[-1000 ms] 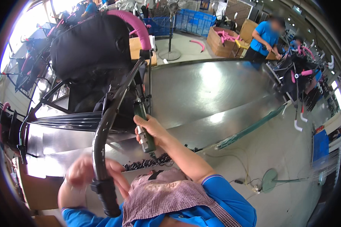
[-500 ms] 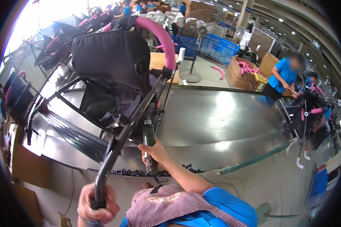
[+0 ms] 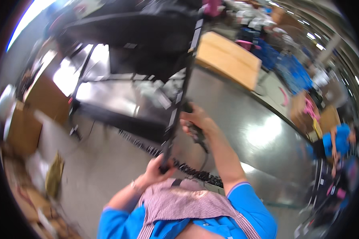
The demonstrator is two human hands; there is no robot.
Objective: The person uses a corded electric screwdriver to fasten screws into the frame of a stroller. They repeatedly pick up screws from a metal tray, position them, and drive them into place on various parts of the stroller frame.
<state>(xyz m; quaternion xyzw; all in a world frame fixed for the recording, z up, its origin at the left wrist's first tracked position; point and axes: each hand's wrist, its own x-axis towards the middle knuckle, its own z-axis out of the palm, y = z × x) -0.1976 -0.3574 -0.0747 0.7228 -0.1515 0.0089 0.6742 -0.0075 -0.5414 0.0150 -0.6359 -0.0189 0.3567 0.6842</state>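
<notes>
A stroller with a black tube frame [image 3: 175, 113] and black fabric seat [image 3: 145, 59] stands tilted on a shiny metal table [image 3: 231, 107]. My left hand [image 3: 157, 170] is closed round the lower end of the frame's near tube. Beside that same tube, my right hand [image 3: 196, 118] grips a dark power screwdriver [image 3: 198, 137], whose tip is hidden behind the hand and frame. A black crossbar [image 3: 119, 119] spans the frame's near side. The picture is smeared by motion, so small parts of the joints cannot be made out.
Several small black fittings [image 3: 197, 172] lie along the table's near edge. A light brown board [image 3: 227, 57] is on the far side. Cardboard boxes [image 3: 48, 97] stand at left; blue crates [image 3: 293, 71] are far right. A co-worker in blue [image 3: 340, 140] stands at right.
The view has turned and the stroller has swung nearer. My left hand has moved right and up with the tube end. My right hand and the screwdriver have moved up and right.
</notes>
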